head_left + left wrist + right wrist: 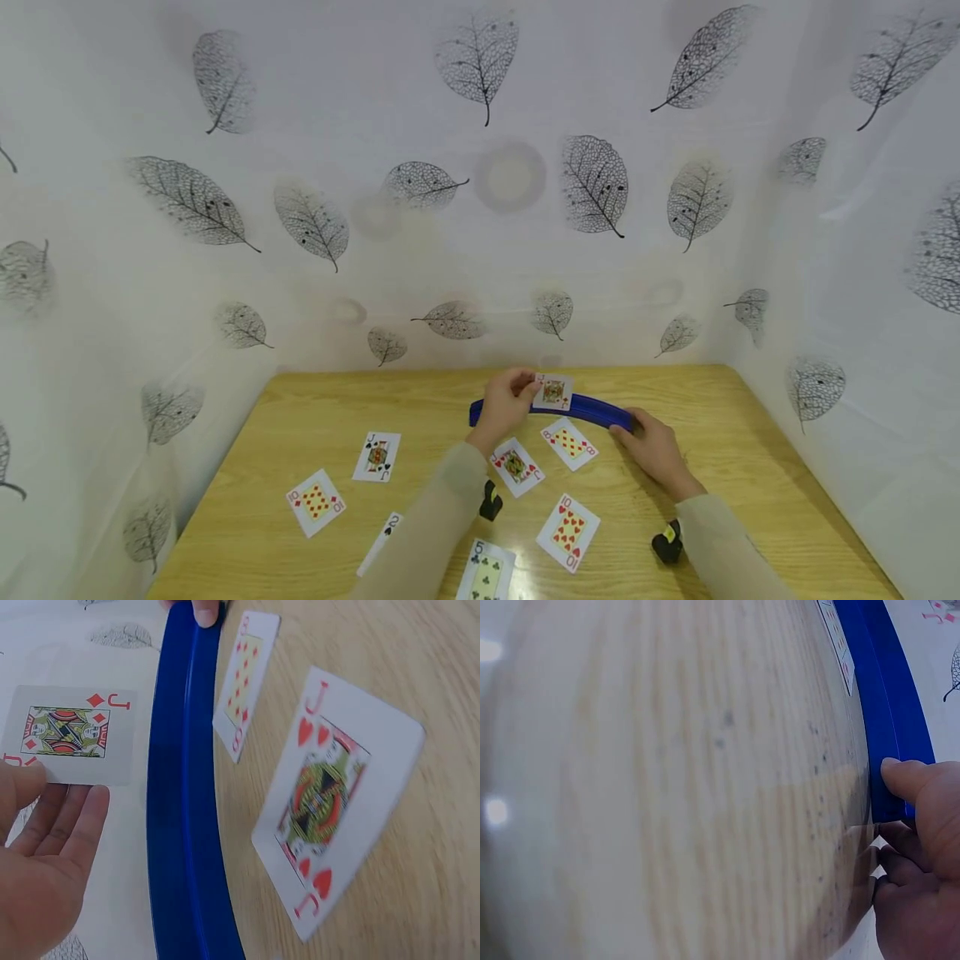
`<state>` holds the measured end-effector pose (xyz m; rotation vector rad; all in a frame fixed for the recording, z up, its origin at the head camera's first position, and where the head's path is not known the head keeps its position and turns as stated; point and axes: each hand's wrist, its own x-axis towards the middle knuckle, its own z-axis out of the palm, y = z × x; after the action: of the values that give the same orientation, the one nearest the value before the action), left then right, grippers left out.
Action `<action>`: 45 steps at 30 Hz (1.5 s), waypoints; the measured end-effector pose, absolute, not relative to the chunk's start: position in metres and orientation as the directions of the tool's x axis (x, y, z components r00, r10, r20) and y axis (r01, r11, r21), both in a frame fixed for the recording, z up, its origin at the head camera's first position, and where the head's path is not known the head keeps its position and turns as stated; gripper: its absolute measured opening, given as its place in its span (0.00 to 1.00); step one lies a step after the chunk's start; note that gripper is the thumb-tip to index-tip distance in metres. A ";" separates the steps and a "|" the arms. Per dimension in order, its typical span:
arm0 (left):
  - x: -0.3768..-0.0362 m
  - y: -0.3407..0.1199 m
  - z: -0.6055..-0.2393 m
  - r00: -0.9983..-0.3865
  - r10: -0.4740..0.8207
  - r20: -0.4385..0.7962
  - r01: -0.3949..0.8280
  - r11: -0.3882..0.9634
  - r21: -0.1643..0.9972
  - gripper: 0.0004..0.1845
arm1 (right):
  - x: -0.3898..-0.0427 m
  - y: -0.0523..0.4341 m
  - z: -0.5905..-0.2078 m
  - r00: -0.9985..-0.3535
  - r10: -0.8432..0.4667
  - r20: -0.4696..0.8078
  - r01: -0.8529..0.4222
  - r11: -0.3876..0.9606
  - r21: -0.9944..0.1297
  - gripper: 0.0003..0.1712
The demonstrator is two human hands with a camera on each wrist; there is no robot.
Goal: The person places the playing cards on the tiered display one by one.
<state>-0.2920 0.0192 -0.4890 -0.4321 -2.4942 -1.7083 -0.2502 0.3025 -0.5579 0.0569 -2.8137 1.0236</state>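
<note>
A jack of diamonds playing card is pinched between the thumb and fingers of my left hand. It stands face toward me at the blue curved card holder, overlapping it in the head view; the left wrist view shows the card beyond the holder's grooved top. My right hand grips the holder's right end, thumb on the near side and fingers behind. Just in front of the holder lie an eight of diamonds and a jack of hearts, both face up.
Nearer on the wooden table lie a ten of hearts and a five of clubs. To the left are a black jack, a ten of diamonds and a two partly behind my sleeve. A leaf-patterned curtain surrounds the table.
</note>
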 end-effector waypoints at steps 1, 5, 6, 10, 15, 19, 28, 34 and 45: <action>-0.293 0.023 -0.488 -0.955 0.184 0.232 0.282 0.333 0.900 0.10 | -0.250 0.303 -0.558 -0.989 0.016 0.144 -0.080 0.767 -0.636 0.30; -0.296 0.037 -0.487 -0.949 0.194 0.248 0.300 0.321 0.898 0.10 | -0.250 0.304 -0.558 -0.992 0.020 0.124 -0.065 0.764 -0.641 0.30; -0.297 0.040 -0.486 -0.948 0.195 0.250 0.303 0.321 0.898 0.10 | -0.250 0.304 -0.558 -0.992 0.019 0.122 -0.064 0.763 -0.643 0.30; -0.300 0.052 -0.486 -0.937 0.208 0.281 0.337 0.326 0.883 0.12 | -0.250 0.305 -0.558 -0.991 0.019 0.133 -0.072 0.762 -0.643 0.29; -0.302 0.065 -0.485 -0.923 0.229 0.308 0.369 0.307 0.877 0.13 | -0.250 0.306 -0.559 -0.988 0.018 0.155 -0.088 0.758 -0.646 0.28; -0.304 0.074 -0.486 -0.919 0.234 0.316 0.376 0.291 0.880 0.12 | -0.251 0.306 -0.559 -0.986 0.017 0.166 -0.096 0.754 -0.649 0.28; -0.305 0.092 -0.494 -0.921 0.265 0.287 0.361 0.296 0.884 0.10 | -0.252 0.306 -0.560 -0.986 0.038 0.160 -0.077 0.754 -0.652 0.27; -0.306 0.103 -0.498 -0.933 0.260 0.251 0.323 0.292 0.900 0.09 | -0.252 0.304 -0.557 -0.988 0.034 0.150 -0.073 0.756 -0.650 0.27; -0.308 0.113 -0.498 -0.923 0.261 0.284 0.351 0.265 0.898 0.07 | -0.254 0.306 -0.559 -0.987 0.023 0.158 -0.087 0.749 -0.656 0.27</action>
<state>-0.3078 0.1129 -0.4982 -0.5910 -2.4355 -1.7618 -0.2538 0.3058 -0.5588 0.0517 -2.7908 1.0586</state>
